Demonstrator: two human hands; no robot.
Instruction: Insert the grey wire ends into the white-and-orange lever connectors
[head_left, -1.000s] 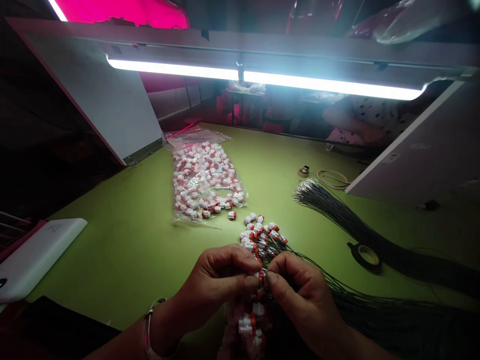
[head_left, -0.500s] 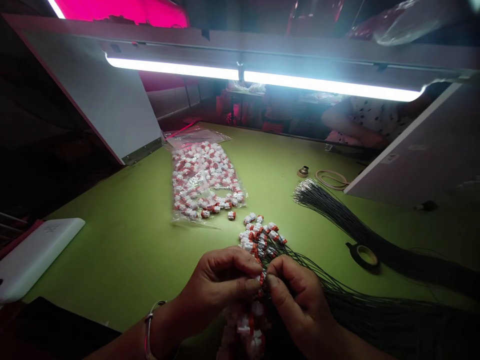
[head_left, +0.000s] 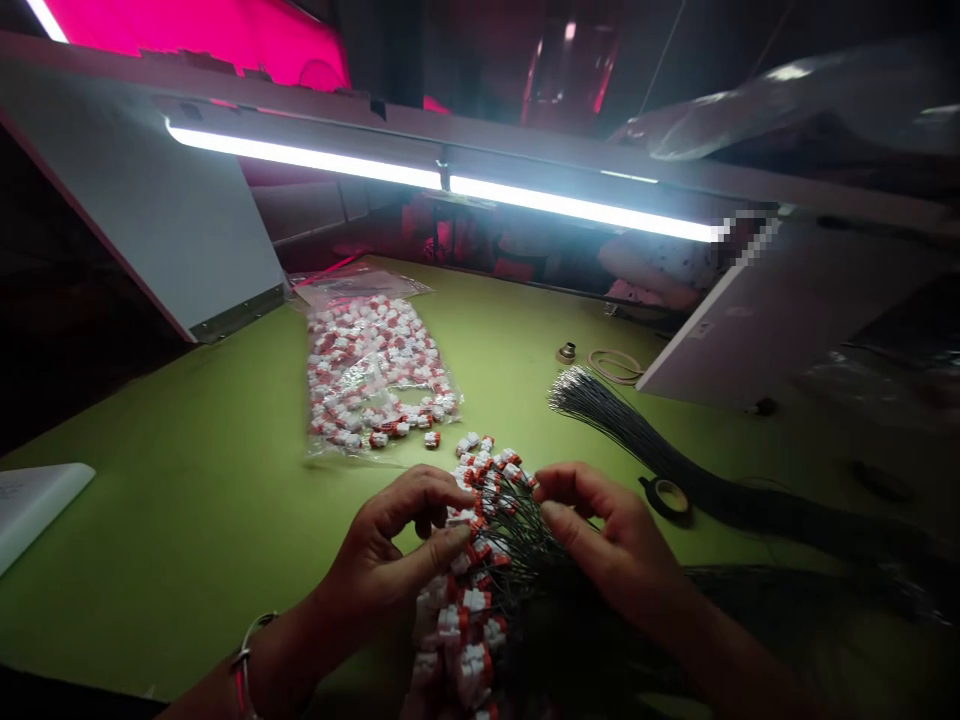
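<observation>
Connectors (head_left: 469, 600), white with orange levers, hang in a dense cluster right in front of you, each one on the end of a thin black wire. Your two hands stand apart on either side of that cluster. Your left hand (head_left: 382, 550) is at its left edge, fingers curled, thumb lying across the connectors; you can't tell from this view whether it is gripping any. A thin bracelet (head_left: 246, 655) circles that wrist. Your right hand (head_left: 604, 530) is open and clamped on nothing, its fingers (head_left: 570, 480) reaching toward the wires at the cluster's right side. The wires (head_left: 517, 535) fan out from the connectors and run down under your right forearm, fading into shadow.

All of this sits over a green table (head_left: 187, 570). Past your hands, a clear bag (head_left: 375, 370) lies packed with more connectors, and one loose connector (head_left: 432, 440) rests just beside it. To the right lie a roll of black tape (head_left: 666, 498) and a long bundle of black wires (head_left: 637, 440) with silvery ends. Beyond them are a tan cord coil (head_left: 615, 365) and a small brass fitting (head_left: 567, 352). At the far side, a glowing light tube (head_left: 450, 180) spans the table, and a dotted sleeve (head_left: 660, 265) shows behind it.
</observation>
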